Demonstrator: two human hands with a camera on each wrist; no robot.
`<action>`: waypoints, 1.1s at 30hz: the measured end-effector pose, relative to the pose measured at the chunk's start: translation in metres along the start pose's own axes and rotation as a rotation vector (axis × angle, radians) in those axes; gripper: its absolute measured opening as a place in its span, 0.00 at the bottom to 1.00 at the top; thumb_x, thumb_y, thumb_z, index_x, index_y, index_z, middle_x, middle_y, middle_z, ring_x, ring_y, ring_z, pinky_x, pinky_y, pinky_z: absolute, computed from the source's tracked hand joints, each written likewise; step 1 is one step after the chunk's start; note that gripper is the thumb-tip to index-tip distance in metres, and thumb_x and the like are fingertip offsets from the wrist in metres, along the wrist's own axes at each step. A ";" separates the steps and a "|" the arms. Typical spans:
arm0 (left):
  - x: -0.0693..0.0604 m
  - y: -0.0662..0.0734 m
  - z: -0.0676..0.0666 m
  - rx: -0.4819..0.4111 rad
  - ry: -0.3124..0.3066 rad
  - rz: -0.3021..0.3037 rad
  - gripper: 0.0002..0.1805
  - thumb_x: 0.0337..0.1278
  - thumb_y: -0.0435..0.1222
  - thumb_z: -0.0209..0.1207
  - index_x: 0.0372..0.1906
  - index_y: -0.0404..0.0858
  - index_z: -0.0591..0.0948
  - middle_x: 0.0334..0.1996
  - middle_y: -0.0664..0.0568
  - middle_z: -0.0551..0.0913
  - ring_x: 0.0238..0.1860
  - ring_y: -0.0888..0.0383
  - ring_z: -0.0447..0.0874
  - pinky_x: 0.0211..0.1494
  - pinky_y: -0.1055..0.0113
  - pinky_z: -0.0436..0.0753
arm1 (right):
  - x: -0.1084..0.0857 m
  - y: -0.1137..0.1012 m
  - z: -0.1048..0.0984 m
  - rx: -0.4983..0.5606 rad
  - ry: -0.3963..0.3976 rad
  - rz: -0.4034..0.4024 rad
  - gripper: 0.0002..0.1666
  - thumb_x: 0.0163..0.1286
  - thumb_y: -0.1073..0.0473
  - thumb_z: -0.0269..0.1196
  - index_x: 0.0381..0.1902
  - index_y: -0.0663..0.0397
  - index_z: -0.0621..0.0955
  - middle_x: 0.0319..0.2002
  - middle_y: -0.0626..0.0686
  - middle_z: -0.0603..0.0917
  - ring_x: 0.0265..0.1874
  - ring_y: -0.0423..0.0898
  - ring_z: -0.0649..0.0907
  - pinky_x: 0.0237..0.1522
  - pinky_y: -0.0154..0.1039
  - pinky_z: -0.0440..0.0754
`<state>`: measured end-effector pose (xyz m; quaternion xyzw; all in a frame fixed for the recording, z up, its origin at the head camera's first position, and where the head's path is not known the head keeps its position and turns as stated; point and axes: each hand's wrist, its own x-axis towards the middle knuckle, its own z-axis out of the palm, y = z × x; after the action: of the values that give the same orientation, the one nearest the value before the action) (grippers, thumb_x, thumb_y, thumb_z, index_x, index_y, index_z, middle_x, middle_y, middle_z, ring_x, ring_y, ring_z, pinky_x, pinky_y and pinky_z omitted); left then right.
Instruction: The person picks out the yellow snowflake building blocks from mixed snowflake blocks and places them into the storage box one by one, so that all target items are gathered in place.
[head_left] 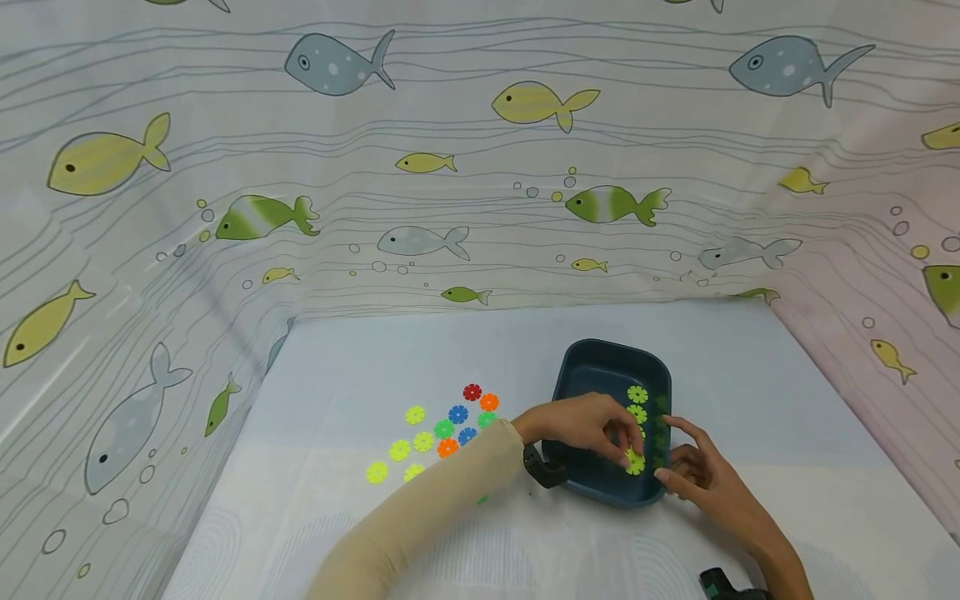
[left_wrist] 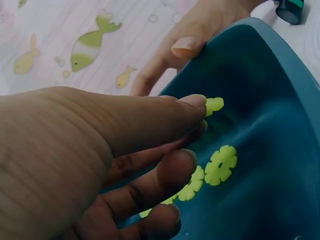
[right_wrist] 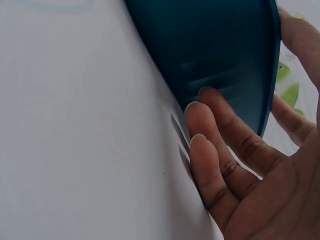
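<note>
Over a dark teal plastic bin (head_left: 600,492), my left hand (head_left: 588,421) pinches a yellow-green flower-shaped disc (left_wrist: 215,105) between thumb and fingertips. Below it, more yellow-green discs (left_wrist: 221,165) lie in a row along the bin's right side, partly hidden by the fingers. On the bin's right, my right hand (head_left: 701,475) holds the wall. Its thumb and index fingertip meet the rim, and in the right wrist view several bent fingers (right_wrist: 205,155) lie against the outer wall (right_wrist: 220,65).
Left of the bin, loose flower discs lie on the white table (head_left: 315,400): yellow-green (head_left: 400,450), blue (head_left: 458,414), orange (head_left: 489,402), green (head_left: 445,428) and a red disc (head_left: 472,392). The left forearm covers some. A fish-patterned sheet (head_left: 480,192) hangs around the back and sides.
</note>
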<state>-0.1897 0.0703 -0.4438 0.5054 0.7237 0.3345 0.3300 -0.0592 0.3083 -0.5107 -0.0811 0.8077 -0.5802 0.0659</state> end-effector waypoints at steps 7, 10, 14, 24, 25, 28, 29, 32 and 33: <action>0.011 -0.004 0.005 0.015 -0.045 -0.029 0.09 0.64 0.32 0.69 0.48 0.40 0.86 0.36 0.62 0.87 0.35 0.69 0.85 0.39 0.74 0.83 | 0.000 0.001 -0.001 0.011 -0.011 -0.005 0.45 0.77 0.60 0.63 0.82 0.45 0.52 0.45 0.63 0.81 0.32 0.54 0.84 0.32 0.43 0.82; 0.014 -0.005 0.007 0.026 -0.059 -0.044 0.08 0.65 0.31 0.67 0.48 0.40 0.86 0.36 0.64 0.86 0.35 0.70 0.85 0.39 0.75 0.83 | 0.000 0.002 -0.001 0.016 -0.014 -0.005 0.46 0.77 0.61 0.63 0.82 0.45 0.52 0.45 0.64 0.81 0.32 0.54 0.84 0.32 0.43 0.82; 0.018 -0.004 0.009 0.019 -0.067 -0.073 0.08 0.66 0.30 0.67 0.47 0.39 0.87 0.35 0.64 0.86 0.35 0.71 0.85 0.40 0.76 0.83 | 0.000 0.002 -0.001 0.017 -0.014 -0.002 0.45 0.77 0.61 0.63 0.82 0.45 0.52 0.45 0.64 0.81 0.33 0.54 0.84 0.33 0.43 0.82; 0.025 -0.007 0.017 0.030 -0.081 -0.109 0.07 0.62 0.29 0.69 0.44 0.40 0.86 0.32 0.62 0.87 0.33 0.69 0.85 0.38 0.75 0.82 | 0.001 0.001 -0.001 0.027 -0.027 -0.024 0.45 0.77 0.62 0.63 0.82 0.45 0.52 0.45 0.64 0.80 0.31 0.54 0.83 0.32 0.44 0.81; 0.025 -0.008 0.018 0.041 -0.084 -0.111 0.08 0.62 0.30 0.69 0.44 0.40 0.86 0.32 0.62 0.87 0.33 0.69 0.85 0.38 0.76 0.82 | 0.001 0.001 -0.001 0.026 -0.027 -0.025 0.45 0.77 0.62 0.63 0.82 0.45 0.52 0.45 0.64 0.80 0.31 0.54 0.83 0.32 0.44 0.81; 0.026 -0.009 0.019 0.065 -0.092 -0.115 0.08 0.61 0.30 0.70 0.44 0.41 0.87 0.32 0.62 0.87 0.32 0.69 0.85 0.38 0.76 0.81 | 0.002 0.002 -0.001 0.022 -0.027 -0.026 0.46 0.77 0.62 0.63 0.82 0.45 0.52 0.45 0.64 0.80 0.31 0.54 0.83 0.32 0.44 0.80; 0.026 -0.010 0.019 0.073 -0.093 -0.116 0.08 0.61 0.30 0.70 0.44 0.41 0.87 0.32 0.62 0.87 0.32 0.69 0.84 0.37 0.76 0.81 | 0.002 0.002 -0.001 0.022 -0.026 -0.026 0.46 0.77 0.62 0.63 0.82 0.45 0.52 0.45 0.63 0.80 0.31 0.54 0.83 0.31 0.44 0.80; 0.026 -0.010 0.019 0.101 -0.096 -0.126 0.09 0.60 0.31 0.71 0.44 0.41 0.87 0.31 0.61 0.87 0.31 0.69 0.84 0.36 0.76 0.80 | 0.001 0.003 -0.001 0.013 -0.020 -0.026 0.46 0.76 0.62 0.63 0.82 0.46 0.52 0.45 0.63 0.81 0.31 0.54 0.83 0.31 0.44 0.81; 0.026 -0.010 0.018 0.105 -0.095 -0.130 0.09 0.59 0.31 0.71 0.44 0.41 0.87 0.30 0.61 0.87 0.31 0.69 0.84 0.36 0.76 0.80 | 0.001 0.003 -0.001 0.009 -0.017 -0.028 0.46 0.76 0.62 0.63 0.82 0.46 0.52 0.44 0.63 0.81 0.31 0.53 0.83 0.31 0.44 0.81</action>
<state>-0.1871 0.0948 -0.4662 0.4892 0.7551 0.2494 0.3581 -0.0608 0.3097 -0.5134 -0.0970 0.8033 -0.5840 0.0653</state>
